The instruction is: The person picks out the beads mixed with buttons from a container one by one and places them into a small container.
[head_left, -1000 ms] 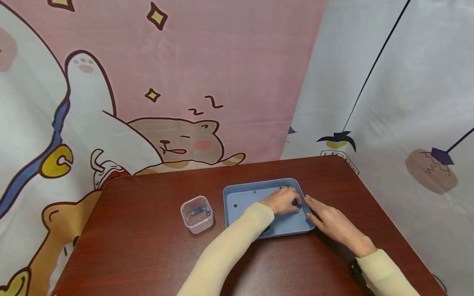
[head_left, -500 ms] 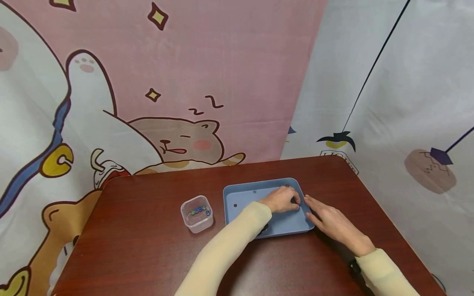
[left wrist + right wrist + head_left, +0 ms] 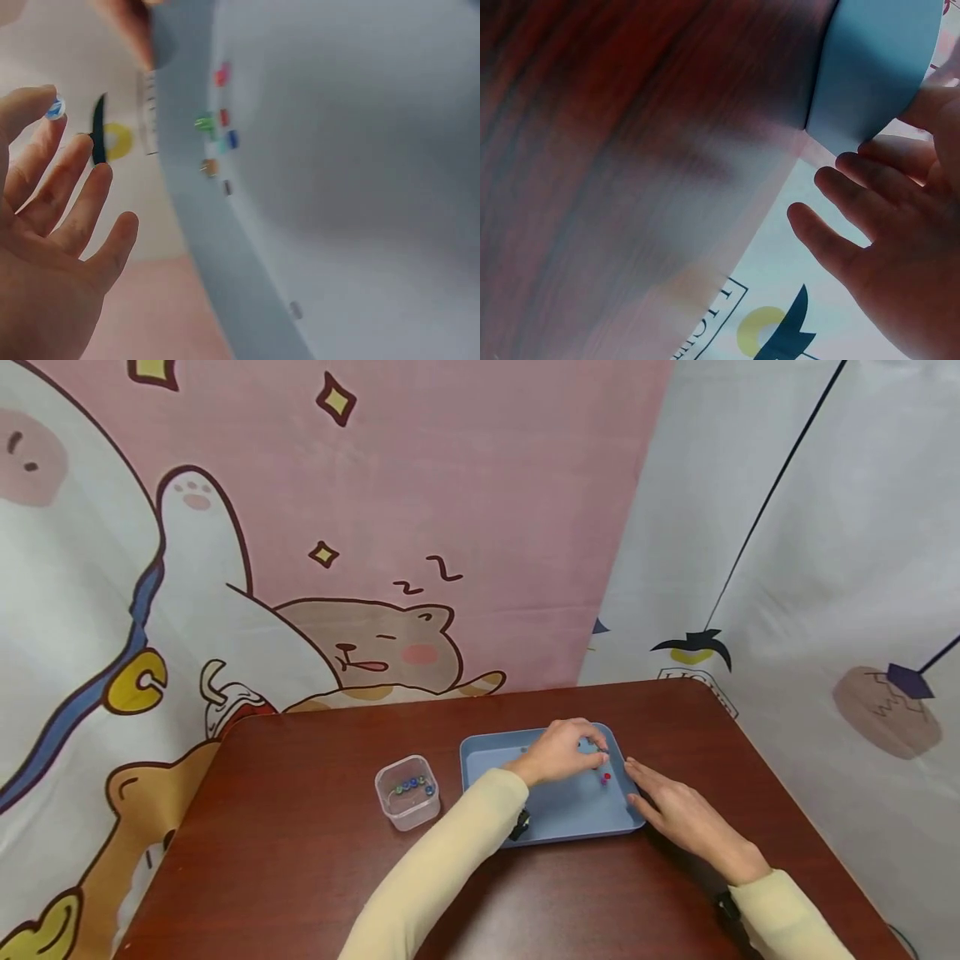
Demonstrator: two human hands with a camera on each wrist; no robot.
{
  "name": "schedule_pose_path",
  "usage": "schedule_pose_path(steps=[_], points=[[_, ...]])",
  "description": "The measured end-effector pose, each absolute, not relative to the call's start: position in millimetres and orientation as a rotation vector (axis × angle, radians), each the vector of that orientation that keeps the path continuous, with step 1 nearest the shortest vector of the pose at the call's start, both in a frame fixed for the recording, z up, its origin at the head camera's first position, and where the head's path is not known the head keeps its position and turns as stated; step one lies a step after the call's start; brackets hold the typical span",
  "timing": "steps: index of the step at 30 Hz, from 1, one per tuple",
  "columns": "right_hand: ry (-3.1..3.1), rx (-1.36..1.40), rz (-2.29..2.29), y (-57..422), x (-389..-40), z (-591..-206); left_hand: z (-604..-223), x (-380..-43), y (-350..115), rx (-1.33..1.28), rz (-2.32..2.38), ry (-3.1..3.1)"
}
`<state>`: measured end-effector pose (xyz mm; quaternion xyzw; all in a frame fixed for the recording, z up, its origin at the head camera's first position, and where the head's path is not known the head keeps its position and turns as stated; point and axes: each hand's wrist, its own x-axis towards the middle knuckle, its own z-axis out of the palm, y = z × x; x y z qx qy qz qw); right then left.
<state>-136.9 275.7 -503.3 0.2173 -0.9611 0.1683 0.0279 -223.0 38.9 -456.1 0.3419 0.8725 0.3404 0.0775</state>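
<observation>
My left hand (image 3: 558, 752) is over the right half of a shallow blue tray (image 3: 570, 818). In the left wrist view, its thumb and index finger pinch a clear glass marble (image 3: 55, 108) with a blue swirl, while the other fingers spread apart. Small coloured pieces lie along the tray's side below, among them a red piece (image 3: 223, 117), a green one (image 3: 205, 124) and a blue one (image 3: 233, 139). My right hand (image 3: 686, 814) has its fingers extended at the tray's right side, fingertips right at the outer wall (image 3: 870, 75).
Left of the tray stands a clear plastic container (image 3: 407, 817) holding several blue and green marbles (image 3: 413, 783). Both stand on a dark red-brown wooden table (image 3: 315, 843). A printed cartoon curtain (image 3: 487, 510) hangs behind the table and along its right side.
My left hand has lifted and shifted slightly left and back, with the marble between thumb and finger. Red and purple pieces now show in the tray. My right hand keeps its place at the tray's side.
</observation>
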Motion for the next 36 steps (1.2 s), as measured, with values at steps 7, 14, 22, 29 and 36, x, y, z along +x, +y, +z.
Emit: schedule_pose_path(steps=[7, 14, 22, 29, 36], points=[[-2.998, 0.658, 0.527, 274.7, -136.9, -500.8, -435.6, -218.1, 13.2, 1.001, 1.261, 2.584], [-3.031, 0.634, 0.535, 274.5, -135.9, -500.0, -419.5, -211.9, -13.2, 1.047, 1.359, 2.588], [-3.029, 0.635, 0.538, 274.6, -136.4, -499.8, -403.8, -203.8, -44.8, 1.042, 1.414, 2.62], [-3.015, 0.641, 0.531, 275.4, -136.7, -500.9, -395.3, -199.4, -72.7, 1.057, 1.404, 2.676], [-3.009, 0.637, 0.54, 276.6, -136.4, -501.7, -395.2, -192.1, -104.1, 1.049, 1.4, 2.731]])
